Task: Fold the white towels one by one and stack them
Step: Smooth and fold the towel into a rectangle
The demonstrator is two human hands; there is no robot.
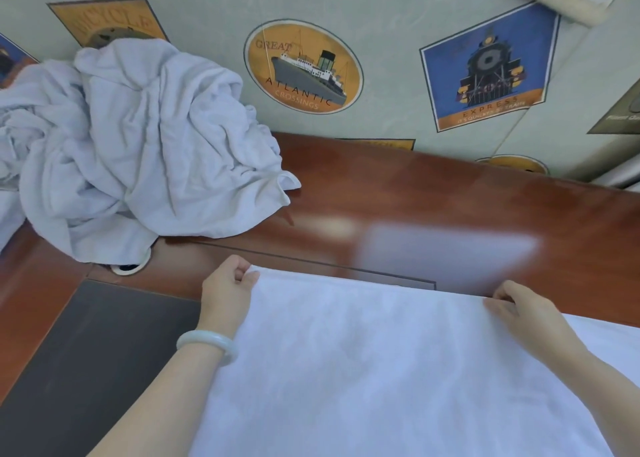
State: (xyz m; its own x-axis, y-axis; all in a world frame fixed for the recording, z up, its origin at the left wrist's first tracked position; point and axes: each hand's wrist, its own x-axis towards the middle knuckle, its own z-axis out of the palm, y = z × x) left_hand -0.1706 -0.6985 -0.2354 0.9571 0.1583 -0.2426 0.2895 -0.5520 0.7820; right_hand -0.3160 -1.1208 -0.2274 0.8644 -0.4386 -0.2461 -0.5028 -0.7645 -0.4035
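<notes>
Towel [363, 370]: spread before us, far edge held.
Left grip [227, 290]: pinches far-left corner.
Right grip [519, 309]: pinches far edge.
Room: counter [381, 196] open beyond edge; pile [138, 144] far left.

A glossy red-brown wooden desk [381, 186] stretches away beyond the left hand [227, 290] and the right hand [519, 307]. A pale patch of reflected light [450, 248] lies on it just past the right hand. To the left of the left hand sits a dark grey panel [86, 352], with a round cable hole [130, 267] at its far edge. Behind the desk rises pale green wallpaper [381, 13]. An oval ship picture [303, 66] is printed beyond the left hand and a blue locomotive picture [485, 68] beyond the right.
</notes>
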